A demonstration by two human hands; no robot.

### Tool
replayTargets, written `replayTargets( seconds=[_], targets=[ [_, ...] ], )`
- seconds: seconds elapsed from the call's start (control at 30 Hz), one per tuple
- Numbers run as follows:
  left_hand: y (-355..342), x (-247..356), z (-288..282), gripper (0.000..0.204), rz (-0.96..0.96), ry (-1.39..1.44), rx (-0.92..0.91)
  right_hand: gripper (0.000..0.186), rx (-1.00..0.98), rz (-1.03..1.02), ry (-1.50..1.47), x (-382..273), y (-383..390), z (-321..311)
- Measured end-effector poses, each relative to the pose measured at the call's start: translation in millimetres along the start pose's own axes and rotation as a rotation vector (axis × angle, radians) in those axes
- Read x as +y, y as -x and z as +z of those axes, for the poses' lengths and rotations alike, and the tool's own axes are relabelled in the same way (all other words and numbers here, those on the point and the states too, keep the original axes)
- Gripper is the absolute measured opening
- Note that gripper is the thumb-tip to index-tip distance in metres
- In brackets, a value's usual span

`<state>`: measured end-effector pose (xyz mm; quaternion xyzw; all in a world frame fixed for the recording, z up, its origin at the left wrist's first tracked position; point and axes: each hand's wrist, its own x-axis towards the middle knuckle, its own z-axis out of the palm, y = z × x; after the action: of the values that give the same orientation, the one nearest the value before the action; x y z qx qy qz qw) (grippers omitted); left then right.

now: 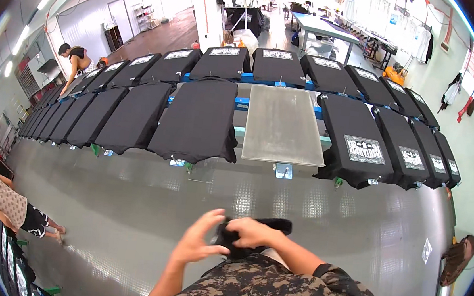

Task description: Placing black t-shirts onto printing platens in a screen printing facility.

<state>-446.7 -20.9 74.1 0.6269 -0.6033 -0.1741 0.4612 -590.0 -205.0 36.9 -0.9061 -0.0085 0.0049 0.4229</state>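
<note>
Head view: splayed left hand [195, 247] beside half-curled right hand [251, 233]

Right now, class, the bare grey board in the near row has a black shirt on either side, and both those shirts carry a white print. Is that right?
Not quite: the head view shows the left-hand black shirt plain on top; only the right-hand black shirt carries a white print. The bare grey board does lie between them.
</note>
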Motion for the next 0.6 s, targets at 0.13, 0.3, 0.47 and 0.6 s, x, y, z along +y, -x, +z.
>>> replayTargets(
  seconds=[0.13, 0.3, 0.47, 0.6],
  targets=[
    [-53.1, 10.6, 11.6, 0.061, -0.213, 0.13, -0.331, 0.047, -0.128, 0.012, 0.072, -20.6, 9.9, -34.7],
    [-112.5, 20.2, 0.1, 0.019, 0.139, -0.108, -0.298, 0.053, 0.074, 0.128, -0.104, 25.2, 66.6, -81.6],
    [-162.0, 52.4, -41.5, 0.019, 0.235, -0.007, -0.067, 0.045, 0.322, 0.349, -0.032, 99.2, 112.8, -80.6],
    [-171.7, 64.4, -84.0, 0.026, 0.181, -0.065, 0.254, 0.036, 0.23, 0.644, 0.075, 135.2, 149.2, -90.7]
  ],
)
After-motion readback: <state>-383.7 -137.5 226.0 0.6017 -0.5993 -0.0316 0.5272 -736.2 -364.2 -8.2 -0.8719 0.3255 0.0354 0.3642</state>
